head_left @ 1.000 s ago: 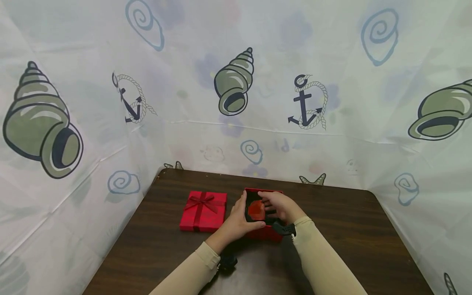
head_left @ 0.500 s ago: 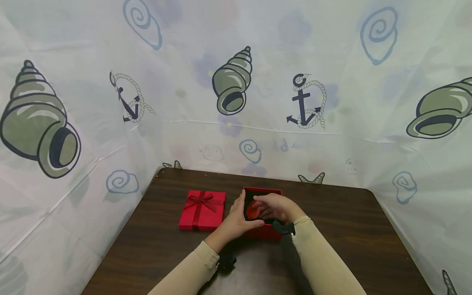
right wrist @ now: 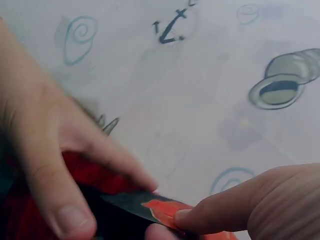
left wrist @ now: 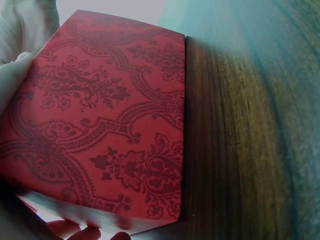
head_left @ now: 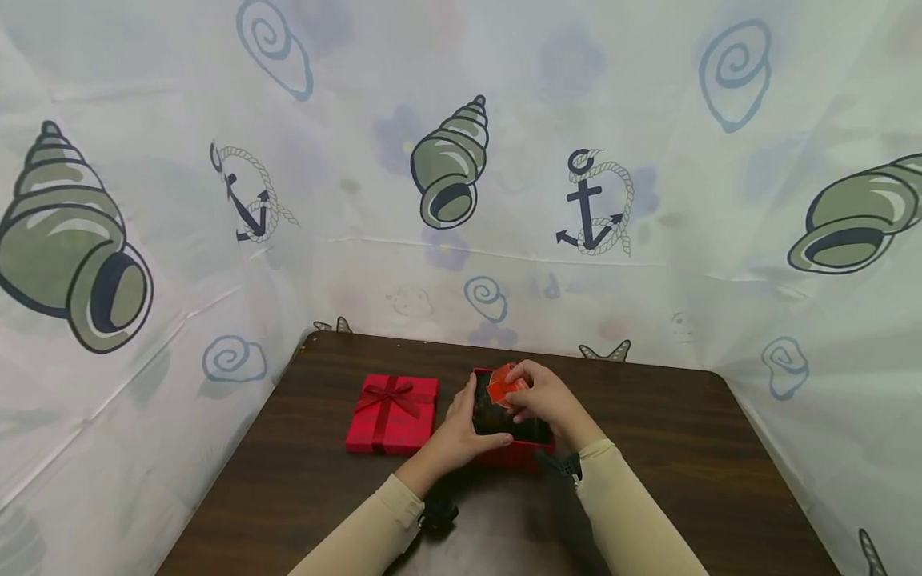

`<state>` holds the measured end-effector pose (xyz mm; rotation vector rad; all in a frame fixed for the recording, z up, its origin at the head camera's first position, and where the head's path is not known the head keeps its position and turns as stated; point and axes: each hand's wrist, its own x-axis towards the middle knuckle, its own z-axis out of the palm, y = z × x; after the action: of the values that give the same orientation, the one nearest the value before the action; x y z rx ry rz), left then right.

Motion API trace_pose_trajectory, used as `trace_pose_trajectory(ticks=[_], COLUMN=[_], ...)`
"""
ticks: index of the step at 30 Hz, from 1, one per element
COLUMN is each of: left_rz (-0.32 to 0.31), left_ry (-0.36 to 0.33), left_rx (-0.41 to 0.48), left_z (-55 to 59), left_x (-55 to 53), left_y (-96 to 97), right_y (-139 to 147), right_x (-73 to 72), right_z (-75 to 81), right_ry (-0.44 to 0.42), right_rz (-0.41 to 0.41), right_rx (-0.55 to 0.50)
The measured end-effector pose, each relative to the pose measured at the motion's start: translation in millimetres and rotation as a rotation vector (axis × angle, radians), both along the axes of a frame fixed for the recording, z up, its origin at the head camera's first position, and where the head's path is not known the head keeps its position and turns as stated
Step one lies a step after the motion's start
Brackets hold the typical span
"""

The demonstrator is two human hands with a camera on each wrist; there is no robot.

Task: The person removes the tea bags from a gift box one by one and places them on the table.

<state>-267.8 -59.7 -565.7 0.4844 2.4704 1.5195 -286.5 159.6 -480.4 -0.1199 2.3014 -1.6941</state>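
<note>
Steady there: against the red gift box (head_left: 510, 458), the left hand (head_left: 458, 433) was laid, fingers nearly straight! Over the opening's far part, an orange-red piece (head_left: 499, 388) was pinched by the right hand (head_left: 545, 398), thumb against forefinger; through fingertip slip, it could have been dropped.

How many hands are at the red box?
2: the left hand along the left side of the red box, the right hand at its top, pinching an orange item.
</note>
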Motion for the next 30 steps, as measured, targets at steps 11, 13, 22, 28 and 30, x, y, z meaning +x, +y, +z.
trace_pose_trajectory(ticks=[11, 13, 22, 28, 30], left_rz=[0.025, 0.024, 0.013, 0.009, 0.016], left_ry=[-0.025, -0.024, -0.014, -0.026, -0.026], left_rx=[0.017, 0.016, 0.001, 0.007, 0.002], left_z=[2.2, 3.5, 5.2, 5.8, 5.1], left_x=[4.0, 4.3, 2.6, 3.4, 3.8], left_y=[-1.3, -0.7, 3.8, 2.4, 0.6], right_y=[48, 57, 105, 122, 123], right_x=[19.2, 22.7, 35.6, 35.3, 33.6], right_z=[11.0, 10.1, -13.8, -45.8, -60.4], right_ry=[0.135, 0.182, 0.246, 0.153, 0.136], right_rz=[-0.276, -0.346, -0.488, -0.519, -0.554], right_rx=[-0.181, -0.253, -0.45, -0.379, -0.37])
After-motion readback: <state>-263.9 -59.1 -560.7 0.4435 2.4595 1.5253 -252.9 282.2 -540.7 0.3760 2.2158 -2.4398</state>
